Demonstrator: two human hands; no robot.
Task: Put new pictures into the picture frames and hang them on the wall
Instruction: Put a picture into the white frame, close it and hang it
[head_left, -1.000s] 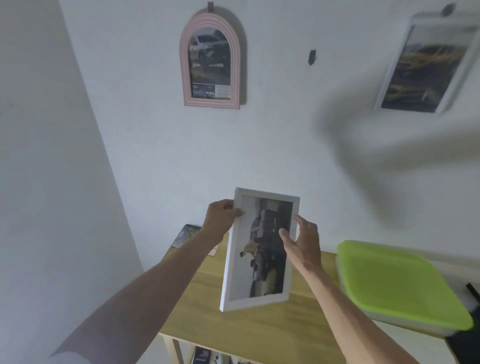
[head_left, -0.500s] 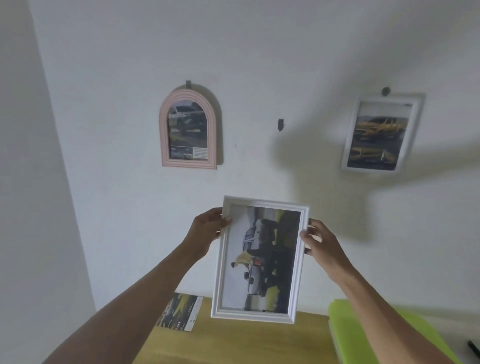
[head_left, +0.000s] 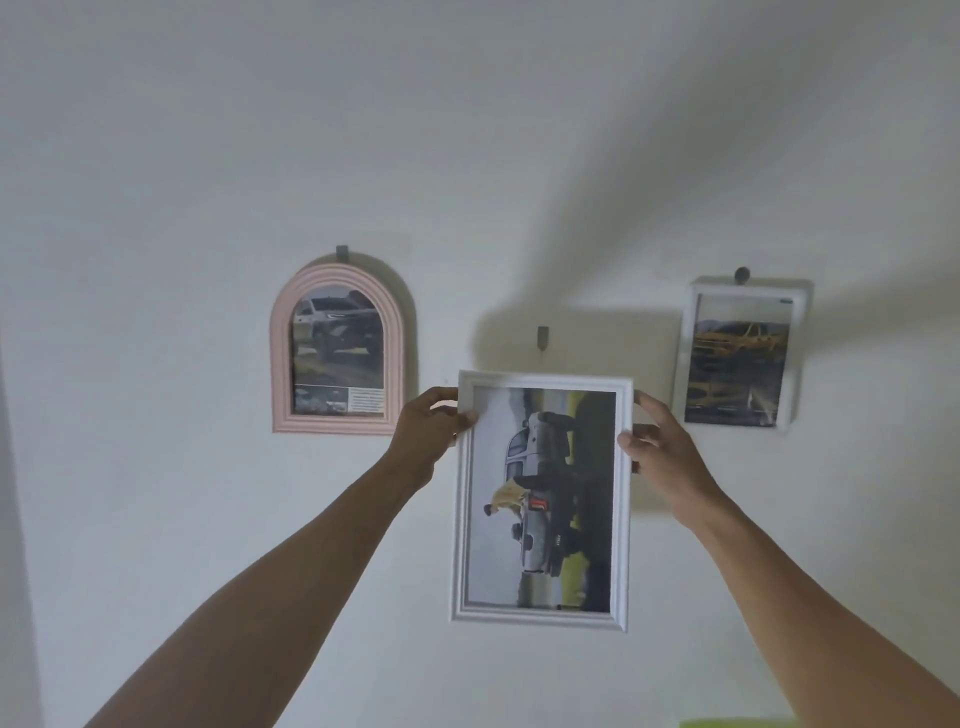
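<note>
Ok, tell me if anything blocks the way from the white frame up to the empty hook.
Nothing visible does. The white frame, held by the left hand and right hand, sits just below the empty hook, with only bare wall between them; the hanging frames are off to the sides.

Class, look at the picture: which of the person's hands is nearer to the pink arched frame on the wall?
Left. The left hand grips the white frame just right of the pink arched frame. The right hand holds the white frame's far side.

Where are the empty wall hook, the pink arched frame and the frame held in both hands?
empty wall hook (head_left: 543, 336), head view, hook body.
pink arched frame (head_left: 283, 364), head view, left border.
held white frame (head_left: 622, 519), head view, right border.
</note>
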